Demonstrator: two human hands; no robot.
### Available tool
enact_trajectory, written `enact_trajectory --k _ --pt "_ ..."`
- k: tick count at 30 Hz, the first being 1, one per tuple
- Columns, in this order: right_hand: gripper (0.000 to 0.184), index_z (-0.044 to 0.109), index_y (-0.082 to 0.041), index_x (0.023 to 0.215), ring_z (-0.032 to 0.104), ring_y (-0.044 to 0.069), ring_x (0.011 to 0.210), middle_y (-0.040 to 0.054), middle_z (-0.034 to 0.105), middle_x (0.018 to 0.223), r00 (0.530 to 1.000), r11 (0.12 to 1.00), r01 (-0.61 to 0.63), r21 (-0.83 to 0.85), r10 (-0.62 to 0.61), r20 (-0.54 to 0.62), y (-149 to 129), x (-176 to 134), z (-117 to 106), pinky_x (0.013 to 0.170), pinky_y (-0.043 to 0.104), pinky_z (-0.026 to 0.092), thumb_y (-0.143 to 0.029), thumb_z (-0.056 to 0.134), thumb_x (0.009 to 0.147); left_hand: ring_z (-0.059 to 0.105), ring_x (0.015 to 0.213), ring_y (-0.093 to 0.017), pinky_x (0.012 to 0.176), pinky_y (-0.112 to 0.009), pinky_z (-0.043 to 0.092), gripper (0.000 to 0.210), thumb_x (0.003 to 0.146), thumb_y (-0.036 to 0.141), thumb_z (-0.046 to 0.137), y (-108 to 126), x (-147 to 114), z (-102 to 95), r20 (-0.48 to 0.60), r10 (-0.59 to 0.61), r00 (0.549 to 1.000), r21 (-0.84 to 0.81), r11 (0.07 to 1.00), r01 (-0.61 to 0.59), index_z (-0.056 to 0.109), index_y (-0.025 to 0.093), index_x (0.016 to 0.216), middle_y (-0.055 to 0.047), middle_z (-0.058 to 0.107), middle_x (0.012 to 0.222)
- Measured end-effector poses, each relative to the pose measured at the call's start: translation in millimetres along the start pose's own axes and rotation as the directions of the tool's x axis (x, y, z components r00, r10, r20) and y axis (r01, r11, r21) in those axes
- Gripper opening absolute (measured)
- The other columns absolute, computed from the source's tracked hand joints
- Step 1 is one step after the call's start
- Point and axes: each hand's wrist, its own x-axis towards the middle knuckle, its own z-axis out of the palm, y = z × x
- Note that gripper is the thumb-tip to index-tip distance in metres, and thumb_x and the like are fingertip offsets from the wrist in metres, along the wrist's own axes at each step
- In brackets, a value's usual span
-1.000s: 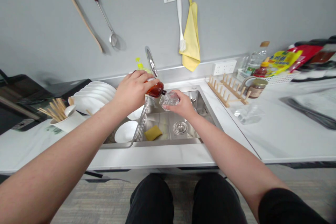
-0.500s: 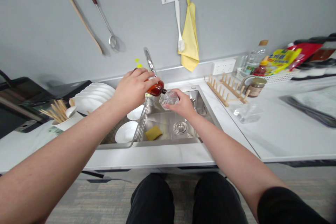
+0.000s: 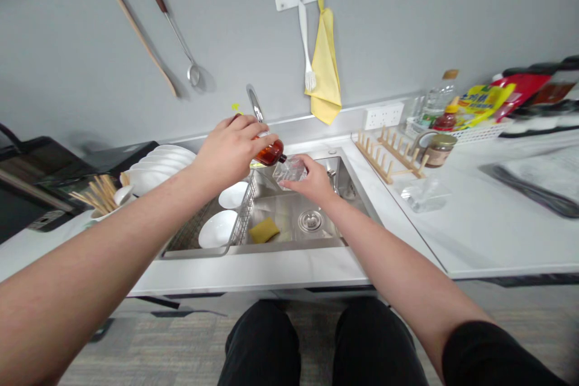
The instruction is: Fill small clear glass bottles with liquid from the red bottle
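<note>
My left hand (image 3: 230,146) is wrapped round a bottle (image 3: 271,153) with red-brown contents and a dark neck, tilted down to the right. The bottle's neck is at the rim of a clear, faceted glass (image 3: 289,170). My right hand (image 3: 313,178) grips that glass from the right, thumb in front, over the sink (image 3: 289,211). Whether liquid is flowing is too small to tell. Below lie a yellow sponge (image 3: 264,230) and the round drain (image 3: 310,221). Behind my left hand rises the faucet (image 3: 254,102).
White bowls (image 3: 218,229) sit in a wire basket (image 3: 239,223) in the sink's left side. Left of it stand stacked plates (image 3: 158,163) and a chopstick holder (image 3: 102,211). To the right are a wooden rack (image 3: 393,154), a jar (image 3: 439,151) and a clear container (image 3: 425,194).
The camera view has shifted very slightly. Both hands hold the bottle and the glass in almost the same pose as before.
</note>
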Motion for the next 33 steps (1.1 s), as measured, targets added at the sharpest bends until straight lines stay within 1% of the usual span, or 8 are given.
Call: enact_trajectory --k 6,12,18,21,33 --pt "0.072 0.076 -0.030 0.126 0.082 0.035 0.109 0.0063 0.086 0.116 1.000 1.000 0.000 0.005 0.000 -0.007 0 0 1 0.104 0.053 0.065 -0.058 0.106 0.067 0.058 0.154 -0.038 0.125 -0.062 0.049 0.066 0.099 0.009 0.067 -1 6 -7.2 -0.003 0.028 1.000 -0.003 1.000 -0.028 0.072 0.036 0.159 -0.010 0.074 0.157" --pt "0.074 0.075 -0.029 0.126 0.082 0.035 0.109 0.0063 0.086 0.116 0.999 1.000 0.013 0.026 -0.012 -0.043 0 0 0 0.105 0.053 0.064 -0.059 0.107 0.066 0.059 0.154 -0.040 0.124 -0.064 0.049 0.067 0.097 0.012 0.074 -2 13 -13.2 -0.011 0.064 0.998 -0.003 0.998 -0.064 0.071 0.037 0.159 -0.011 0.075 0.156" --pt "0.072 0.075 -0.031 0.126 0.082 0.036 0.110 0.0064 0.086 0.117 0.999 1.000 -0.002 0.017 0.003 -0.038 -2 1 -1 0.105 0.055 0.065 -0.057 0.107 0.067 0.060 0.154 -0.039 0.125 -0.063 0.050 0.063 0.100 0.014 0.072 1 15 -15.8 -0.021 0.074 0.997 0.012 0.997 -0.073 0.072 0.037 0.158 -0.010 0.075 0.156" --pt "0.072 0.075 -0.032 0.127 0.082 0.036 0.112 0.0061 0.087 0.118 0.999 1.000 -0.009 0.007 0.010 -0.041 -2 1 -1 0.106 0.056 0.065 -0.057 0.107 0.067 0.060 0.155 -0.039 0.126 -0.064 0.049 0.062 0.099 0.016 0.075 1 16 -17.4 -0.018 0.077 0.997 0.000 0.997 -0.077 0.073 0.037 0.157 -0.010 0.075 0.156" --pt "0.075 0.075 -0.032 0.126 0.083 0.037 0.112 0.0053 0.087 0.117 0.999 1.000 -0.007 0.013 0.007 -0.038 -4 0 -1 0.105 0.056 0.066 -0.062 0.107 0.065 0.060 0.154 -0.040 0.127 -0.064 0.048 0.061 0.099 0.022 0.079 1 17 -24.1 -0.009 0.112 0.994 0.004 0.994 -0.112 0.073 0.038 0.157 -0.009 0.075 0.156"
